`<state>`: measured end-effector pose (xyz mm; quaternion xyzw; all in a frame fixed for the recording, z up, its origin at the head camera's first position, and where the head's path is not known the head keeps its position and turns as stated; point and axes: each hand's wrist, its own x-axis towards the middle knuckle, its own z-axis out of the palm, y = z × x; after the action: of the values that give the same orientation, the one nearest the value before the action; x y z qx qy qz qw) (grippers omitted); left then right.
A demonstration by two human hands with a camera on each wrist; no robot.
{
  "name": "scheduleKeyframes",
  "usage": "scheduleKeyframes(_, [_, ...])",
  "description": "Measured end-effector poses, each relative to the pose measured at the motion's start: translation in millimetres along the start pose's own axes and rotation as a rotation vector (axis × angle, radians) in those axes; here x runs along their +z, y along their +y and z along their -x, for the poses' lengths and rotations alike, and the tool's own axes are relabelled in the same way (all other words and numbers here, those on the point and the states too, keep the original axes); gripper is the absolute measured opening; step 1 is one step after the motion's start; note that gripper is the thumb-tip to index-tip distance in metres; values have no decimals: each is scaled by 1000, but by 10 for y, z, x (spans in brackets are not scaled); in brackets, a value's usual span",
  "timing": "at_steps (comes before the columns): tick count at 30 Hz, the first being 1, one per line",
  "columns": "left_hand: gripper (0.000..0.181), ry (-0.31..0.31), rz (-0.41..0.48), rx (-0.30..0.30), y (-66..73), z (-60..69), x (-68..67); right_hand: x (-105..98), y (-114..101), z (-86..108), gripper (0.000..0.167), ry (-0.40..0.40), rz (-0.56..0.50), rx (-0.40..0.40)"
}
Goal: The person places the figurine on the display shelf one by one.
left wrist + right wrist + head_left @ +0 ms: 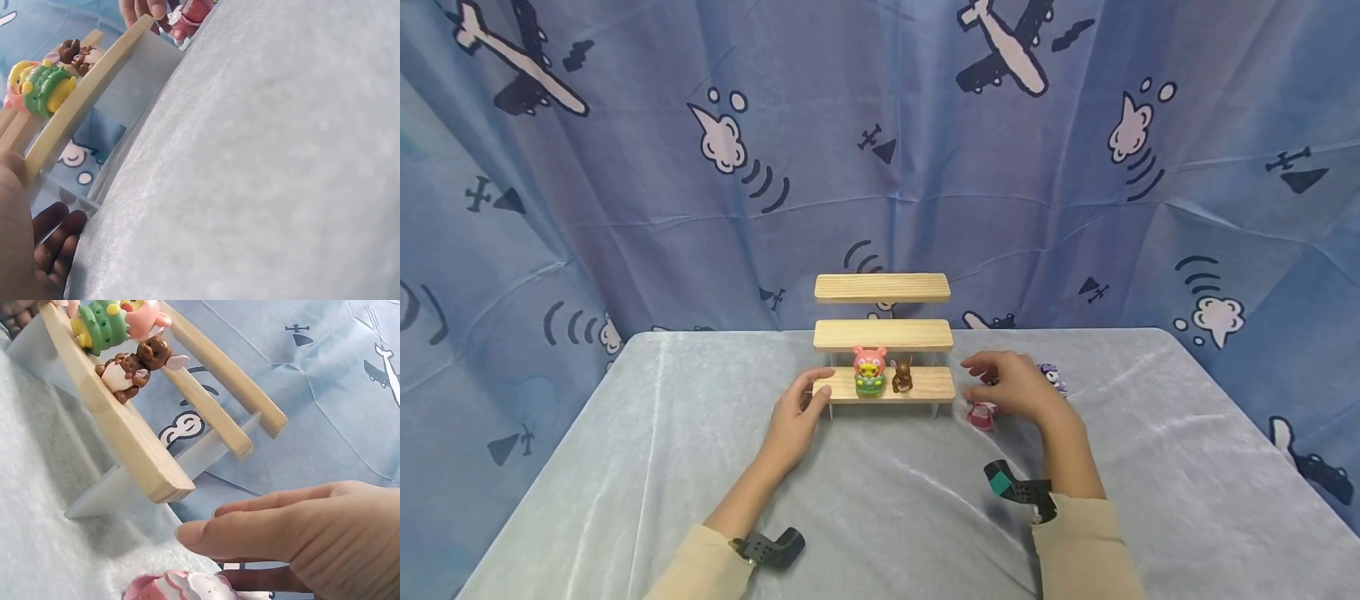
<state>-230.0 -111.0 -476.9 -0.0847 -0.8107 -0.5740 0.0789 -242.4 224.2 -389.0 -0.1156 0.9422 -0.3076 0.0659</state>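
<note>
A three-tier wooden display shelf [882, 335] with clear side panels stands near the back of the table. On its lowest board sit a figurine in a pink hood and green outfit [870, 372] and a small brown figurine [902, 377]. My left hand [796, 414] holds the left end of that board, its lower fingers [59, 240] curled beside the clear panel. Right of the shelf, my right hand [1017, 387] hovers with fingers spread apart, over a pink-and-white figurine [181, 586] lying on the cloth. Whether it touches that figurine, I cannot tell.
Behind my right hand, a purple-and-white figurine [1052, 377] is partly hidden. A pale grey cloth [715, 400] covers the table. The blue printed curtain [820, 150] hangs directly behind the shelf.
</note>
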Motion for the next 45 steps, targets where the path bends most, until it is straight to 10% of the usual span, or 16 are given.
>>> scheduleKeyframes(23, [31, 8, 0, -29, 35, 5, 13, 44, 43, -10, 45, -47, 32, 25])
scheduleKeyframes(30, [32, -15, -6, -34, 334, 91, -44, 43, 76, -27, 47, -53, 44, 55])
scheduleKeyframes(45, [32, 2, 4, -44, 118, 23, 12, 183, 113, -3, 33, -3, 119, 40])
